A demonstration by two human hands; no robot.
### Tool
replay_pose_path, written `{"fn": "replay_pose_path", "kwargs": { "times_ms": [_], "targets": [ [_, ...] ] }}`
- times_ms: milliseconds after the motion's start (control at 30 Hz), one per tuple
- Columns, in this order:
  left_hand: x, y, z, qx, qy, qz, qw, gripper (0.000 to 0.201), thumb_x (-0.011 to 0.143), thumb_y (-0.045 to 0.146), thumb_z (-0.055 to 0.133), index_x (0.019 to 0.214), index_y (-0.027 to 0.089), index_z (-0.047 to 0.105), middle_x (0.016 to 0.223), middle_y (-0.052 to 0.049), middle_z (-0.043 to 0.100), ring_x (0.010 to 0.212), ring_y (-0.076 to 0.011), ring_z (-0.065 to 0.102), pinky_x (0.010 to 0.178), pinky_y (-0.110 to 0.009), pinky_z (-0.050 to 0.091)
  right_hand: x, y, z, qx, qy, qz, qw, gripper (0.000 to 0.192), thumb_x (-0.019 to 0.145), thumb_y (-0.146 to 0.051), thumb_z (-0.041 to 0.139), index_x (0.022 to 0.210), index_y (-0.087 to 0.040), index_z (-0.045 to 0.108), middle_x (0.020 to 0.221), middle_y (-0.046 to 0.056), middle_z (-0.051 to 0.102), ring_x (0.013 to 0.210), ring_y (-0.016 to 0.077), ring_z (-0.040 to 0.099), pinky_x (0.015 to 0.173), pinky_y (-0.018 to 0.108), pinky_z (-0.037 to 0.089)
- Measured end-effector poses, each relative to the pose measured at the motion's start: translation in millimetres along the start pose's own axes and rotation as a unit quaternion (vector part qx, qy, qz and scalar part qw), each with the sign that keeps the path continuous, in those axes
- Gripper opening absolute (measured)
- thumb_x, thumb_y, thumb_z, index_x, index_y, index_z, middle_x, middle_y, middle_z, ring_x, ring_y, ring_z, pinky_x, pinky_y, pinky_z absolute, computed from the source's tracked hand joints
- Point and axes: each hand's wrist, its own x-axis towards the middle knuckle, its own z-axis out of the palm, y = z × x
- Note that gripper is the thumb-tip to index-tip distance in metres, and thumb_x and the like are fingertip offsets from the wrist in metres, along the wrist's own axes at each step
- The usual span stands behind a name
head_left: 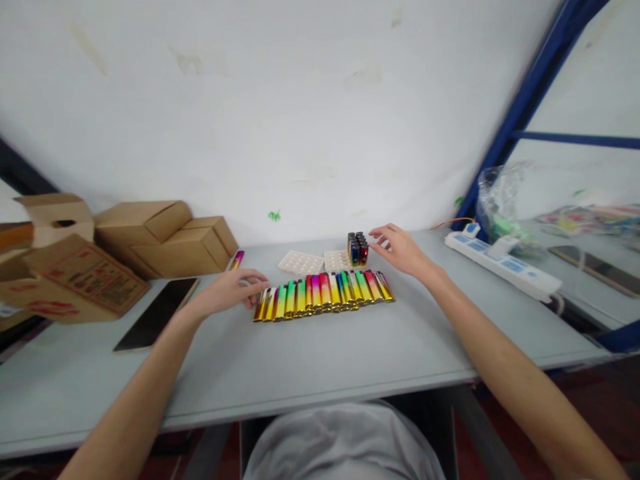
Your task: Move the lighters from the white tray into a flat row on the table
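Note:
A row of several shiny rainbow-coloured lighters [323,293] lies side by side on the grey table [320,353]. My left hand [235,290] rests on the table at the row's left end, fingertips touching the first lighter. My right hand [400,248] hovers with fingers spread just right of a small cluster of upright lighters [357,248], which stand in a white plastic tray [337,260]. A second white tray [301,263] lies to its left. One loose pink lighter [237,259] lies behind my left hand.
Cardboard boxes [165,237] are stacked at the left against the wall. A dark phone [157,312] lies flat in front of them. A white power strip [503,265] and a clear plastic bag [503,200] sit at the right, by a blue frame [520,113].

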Motion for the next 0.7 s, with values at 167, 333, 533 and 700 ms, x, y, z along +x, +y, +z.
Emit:
{"fn": "replay_pose_path", "kwargs": {
  "times_ms": [167,333,533,700],
  "targets": [
    [7,-13,-4.9,0.013,0.018,0.014,1.000,0.051,0.069,0.065,0.074,0.093,0.020,0.074,0.070,-0.003,0.071,0.056,-0.0205,0.065,0.052,-0.030,0.055,-2,7,12,0.053,0.017,-0.058,0.997,0.039,0.101,-0.037,0.052,0.135,-0.020,0.059,0.129,0.016,0.058,0.116,0.0277,0.064,0.093,0.045,0.061],
    [28,-5,-2.7,0.083,0.137,0.080,0.984,0.051,0.080,0.064,0.064,0.096,0.017,0.075,0.065,-0.004,0.069,0.059,-0.0207,0.064,0.053,-0.029,0.050,-4,5,14,0.143,-0.020,-0.029,0.989,0.044,0.102,-0.042,0.052,0.142,-0.023,0.053,0.138,0.015,0.057,0.120,0.0262,0.064,0.097,0.046,0.060],
    [72,70,45.3,0.134,0.057,0.244,0.959,0.051,0.078,0.052,0.076,0.116,0.019,0.071,0.113,-0.011,0.076,0.082,-0.0212,0.070,0.074,-0.033,0.053,-6,10,24,0.182,-0.049,0.009,0.982,0.066,0.087,-0.044,0.073,0.145,-0.023,0.049,0.145,0.016,0.054,0.116,0.0273,0.065,0.095,0.049,0.060],
    [111,111,89.6,0.106,0.051,0.279,0.953,0.048,0.069,0.045,0.086,0.102,0.016,0.065,0.094,-0.010,0.074,0.073,-0.0198,0.066,0.067,-0.031,0.048,-3,13,24,0.202,-0.015,0.042,0.978,0.056,0.078,-0.043,0.080,0.123,-0.020,0.053,0.117,0.011,0.064,0.085,0.0203,0.069,0.075,0.040,0.063]
  ]
}}
